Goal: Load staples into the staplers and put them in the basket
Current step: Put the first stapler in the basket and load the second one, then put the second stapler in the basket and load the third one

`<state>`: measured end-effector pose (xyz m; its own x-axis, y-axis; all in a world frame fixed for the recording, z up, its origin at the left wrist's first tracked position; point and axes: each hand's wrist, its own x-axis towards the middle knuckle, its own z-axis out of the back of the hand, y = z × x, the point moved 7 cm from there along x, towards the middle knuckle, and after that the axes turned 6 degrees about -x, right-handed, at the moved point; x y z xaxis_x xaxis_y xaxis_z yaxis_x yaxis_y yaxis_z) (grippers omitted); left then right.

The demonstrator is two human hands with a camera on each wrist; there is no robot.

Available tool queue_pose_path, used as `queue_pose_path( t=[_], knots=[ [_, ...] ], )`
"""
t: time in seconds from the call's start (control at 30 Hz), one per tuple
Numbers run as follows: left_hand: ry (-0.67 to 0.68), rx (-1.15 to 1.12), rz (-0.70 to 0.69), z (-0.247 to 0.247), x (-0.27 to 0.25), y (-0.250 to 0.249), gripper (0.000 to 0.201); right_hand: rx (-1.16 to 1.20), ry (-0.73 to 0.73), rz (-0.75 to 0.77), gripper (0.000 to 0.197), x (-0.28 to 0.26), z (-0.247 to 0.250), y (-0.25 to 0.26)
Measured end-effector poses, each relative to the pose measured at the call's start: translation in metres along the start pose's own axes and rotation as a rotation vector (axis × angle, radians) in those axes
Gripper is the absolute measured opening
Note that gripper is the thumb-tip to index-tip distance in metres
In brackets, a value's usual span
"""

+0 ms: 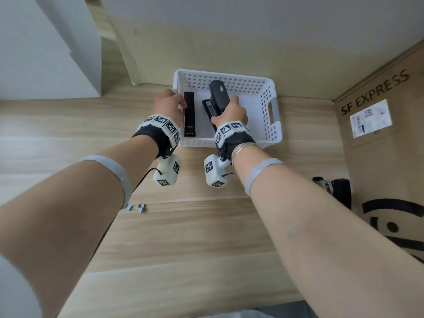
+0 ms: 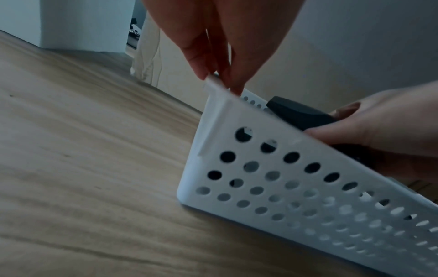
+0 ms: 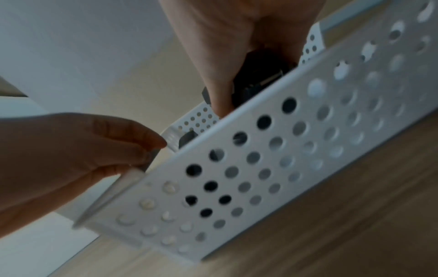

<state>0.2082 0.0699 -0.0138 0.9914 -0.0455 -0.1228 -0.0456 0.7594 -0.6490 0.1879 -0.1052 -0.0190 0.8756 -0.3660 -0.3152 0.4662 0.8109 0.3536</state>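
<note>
Likely an office or storeroom: wooden desk (image 1: 206, 237) beside an SF Express carton (image 1: 378, 157).

1. Right hand (image 1: 229, 113) grips a dark stapler (image 1: 218, 97) inside the white basket (image 1: 273, 125).
2. Left hand (image 1: 168, 106) sits at the basket's left rim, beside a slim black stapler (image 1: 189, 114) lying flat inside.
3. Two small staple strips (image 1: 135, 207) lie on the wooden surface (image 1: 183, 237).
4. Cardboard box (image 1: 385, 134) stands right.
</note>
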Motion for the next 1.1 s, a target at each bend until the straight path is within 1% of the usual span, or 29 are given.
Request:
queue_pose_path(
  t=[0.1, 0.2, 0.33, 0.4, 0.5, 0.6, 0.73, 0.87, 1.0, 1.1],
  knots=[
    [-0.027, -0.032, -0.033, 0.001, 0.0, 0.001, 0.027, 0.01, -0.003, -0.018, 0.054, 0.001, -0.013, 0.0],
    [-0.042, -0.04, -0.048, 0.002, -0.002, 0.001, 0.026, -0.021, 0.029, -0.008, 0.059, 0.001, -0.024, 0.002],
    [-0.036, -0.009, -0.05, 0.002, -0.003, -0.002, 0.027, -0.054, 0.07, 0.028, 0.063, 0.001, -0.028, 0.007],
    [-0.016, 0.026, -0.044, 0.001, -0.003, -0.004, 0.029, -0.045, 0.071, 0.02, 0.065, 0.0, -0.025, 0.007],
    [-0.003, 0.066, -0.046, 0.0, -0.007, -0.012, 0.029, 0.001, -0.017, 0.005, 0.063, -0.008, -0.011, 0.002],
    [-0.002, 0.048, -0.083, -0.003, -0.015, -0.03, 0.031, 0.024, -0.122, 0.0, 0.056, -0.018, 0.012, -0.01],
    [0.034, -0.01, -0.145, -0.019, -0.033, -0.067, 0.033, 0.021, -0.212, -0.058, 0.042, -0.034, 0.043, -0.051],
    [0.103, -0.038, -0.233, -0.054, -0.059, -0.102, 0.033, -0.029, -0.261, -0.126, 0.029, -0.053, 0.069, -0.113],
    [0.203, -0.043, -0.271, -0.097, -0.09, -0.132, 0.033, -0.106, -0.273, -0.273, 0.026, -0.077, 0.091, -0.187],
    [0.292, -0.029, -0.289, -0.13, -0.113, -0.147, 0.033, -0.148, -0.297, -0.361, 0.031, -0.096, 0.105, -0.238]
  ],
)
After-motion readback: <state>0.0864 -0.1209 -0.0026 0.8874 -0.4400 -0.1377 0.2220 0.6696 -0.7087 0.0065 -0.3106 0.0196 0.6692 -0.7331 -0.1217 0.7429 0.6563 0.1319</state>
